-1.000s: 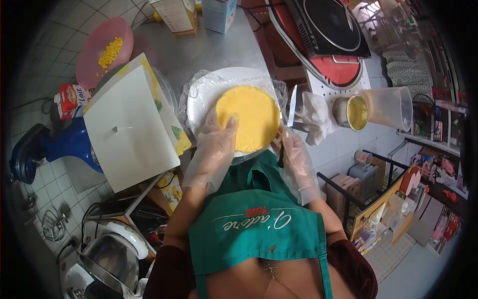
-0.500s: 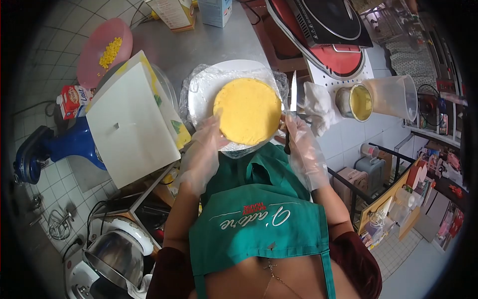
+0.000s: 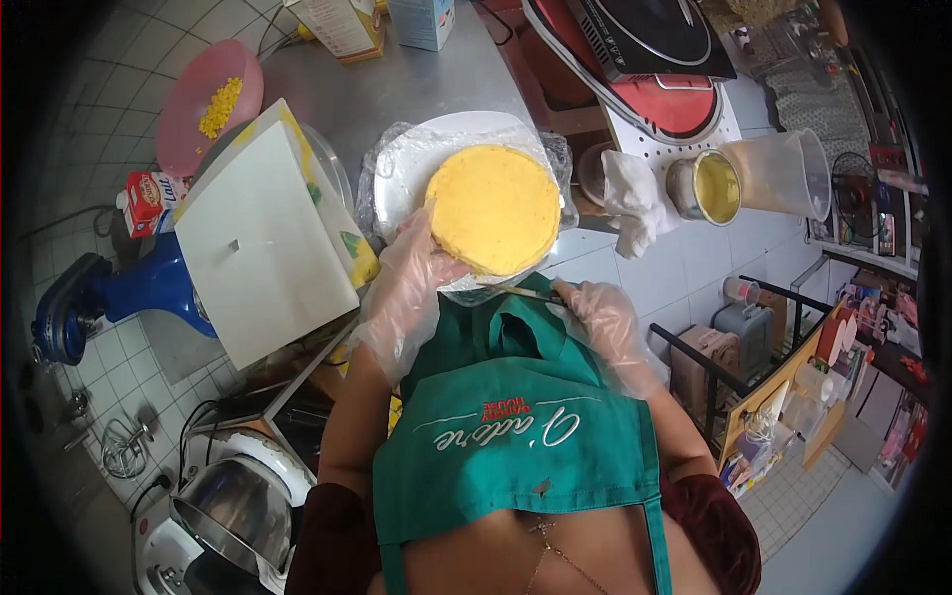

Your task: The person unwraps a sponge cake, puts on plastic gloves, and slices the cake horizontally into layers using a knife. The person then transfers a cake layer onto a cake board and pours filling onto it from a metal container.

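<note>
A round yellow sponge cake [image 3: 495, 210] rests on a white plate [image 3: 401, 174] with clear plastic wrap bunched around its rim. My left hand [image 3: 415, 263], in a clear plastic glove, grips the cake's lower left edge, its fingers partly tucked under the side. Gloved as well, my right hand [image 3: 599, 312] is closed around the handle of a knife [image 3: 523, 292]. The blade points left, just below the cake's near edge and above the green apron. Whether the blade touches the cake, I cannot tell.
On the left stand a pink bowl [image 3: 177, 117] of yellow cubes, a white board [image 3: 260, 253] and a blue mixer [image 3: 149, 291]. To the right are a white cloth [image 3: 635, 201], a metal tin [image 3: 682, 188], a clear plastic container [image 3: 793, 177] and a black cooktop [image 3: 650, 40].
The knife has swung from upright beside the plate to lying leftward below the cake. My right hand has moved down. My left hand now holds the cake's edge more firmly, and the cake sits slightly higher.
</note>
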`<state>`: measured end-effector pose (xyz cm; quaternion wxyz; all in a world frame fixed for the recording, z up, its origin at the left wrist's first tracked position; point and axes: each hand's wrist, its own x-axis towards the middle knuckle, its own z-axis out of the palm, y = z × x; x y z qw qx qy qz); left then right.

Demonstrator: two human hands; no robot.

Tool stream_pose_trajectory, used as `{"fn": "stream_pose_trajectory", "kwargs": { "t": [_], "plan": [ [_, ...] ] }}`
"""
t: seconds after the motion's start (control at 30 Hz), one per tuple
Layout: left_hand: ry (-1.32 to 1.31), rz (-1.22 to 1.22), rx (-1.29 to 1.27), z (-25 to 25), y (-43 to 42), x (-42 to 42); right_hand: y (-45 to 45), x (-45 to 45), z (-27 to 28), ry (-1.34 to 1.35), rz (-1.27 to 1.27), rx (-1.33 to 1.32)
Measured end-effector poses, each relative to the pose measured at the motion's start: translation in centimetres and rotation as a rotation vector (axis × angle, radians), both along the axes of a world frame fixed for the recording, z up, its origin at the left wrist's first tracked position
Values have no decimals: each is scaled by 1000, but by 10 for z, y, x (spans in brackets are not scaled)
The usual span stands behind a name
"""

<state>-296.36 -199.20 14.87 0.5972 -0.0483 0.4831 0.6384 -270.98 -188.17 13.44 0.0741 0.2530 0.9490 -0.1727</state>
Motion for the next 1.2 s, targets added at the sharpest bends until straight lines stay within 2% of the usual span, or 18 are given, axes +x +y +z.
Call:
{"fn": "stream_pose_trajectory", "kwargs": {
  "t": [0.2, 0.33, 0.37, 0.4, 0.43, 0.5, 0.57, 0.6, 0.63, 0.7, 0.8, 0.9, 0.93, 1.07, 1.17, 1.2],
  "plan": [
    [-52, 56, 38, -5, 6, 2, 0, -9, -20, 160, -91, 137],
    [-103, 190, 15, -25, 0, 7, -3, -6, -43, 241, -189, 210],
    [53, 122, 14, -30, -5, 9, -4, -10, -39, 240, -200, 205],
    [845, -367, -6, -18, -15, 8, -5, -14, -34, 240, -213, 200],
    [1727, -600, -157, -5, -25, 6, -5, -21, -31, 303, -223, 158],
    [982, -229, -454, 14, 0, 22, -5, -28, -45, 369, -250, 117],
    [1641, -327, -455, 20, -4, 35, -5, -31, -50, 412, -276, 81],
    [1862, -314, -368, 23, 2, 35, -5, -33, -38, 387, -304, 40],
    [1976, -430, -458, 24, 8, 39, -6, -29, -36, 388, -314, 4],
    [1936, -668, -511, 35, 29, 41, -6, -18, -38, 370, -340, -83],
    [1896, -682, -467, 18, 49, 42, -6, -13, -30, 247, -466, -270],
    [1849, -813, -547, -2, 51, 38, -8, -26, -34, 307, -477, -232],
    [1856, -805, -542, -6, 52, 37, -7, -29, -44, 375, -471, -229],
    [1873, -795, -533, -8, 48, 32, -6, -26, -27, 317, -536, -298],
    [1886, -795, -529, -12, 49, 31, 2, -16, -29, 200, -578, -273],
    [1885, -804, -526, -14, 48, 32, 4, -21, -31, 227, -524, -211]
  ]
}}
